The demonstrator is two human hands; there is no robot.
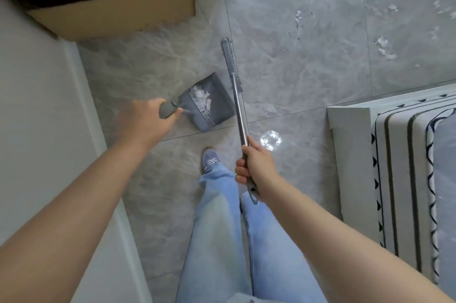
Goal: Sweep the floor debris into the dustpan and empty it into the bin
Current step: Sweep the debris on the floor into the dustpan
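Observation:
My left hand (145, 120) grips the grey handle of a grey dustpan (217, 110), which holds a pile of white scraps (202, 94). My right hand (256, 167) is closed around the metal pole of a broom (238, 103); its narrow grey head (230, 56) points away from me, just right of the dustpan. More white debris (383, 47) lies scattered on the grey tiles at the upper right, and a smaller patch (298, 19) lies nearer the middle. An open cardboard box (118, 11) stands at the upper left, beyond the dustpan.
A white wall or cabinet face (42, 105) runs along my left. A white rug with black patterned stripes (404, 179) lies on the right. My jeans and one purple shoe (209, 159) are below the dustpan. A bright light reflection (271, 140) shows on the tiles.

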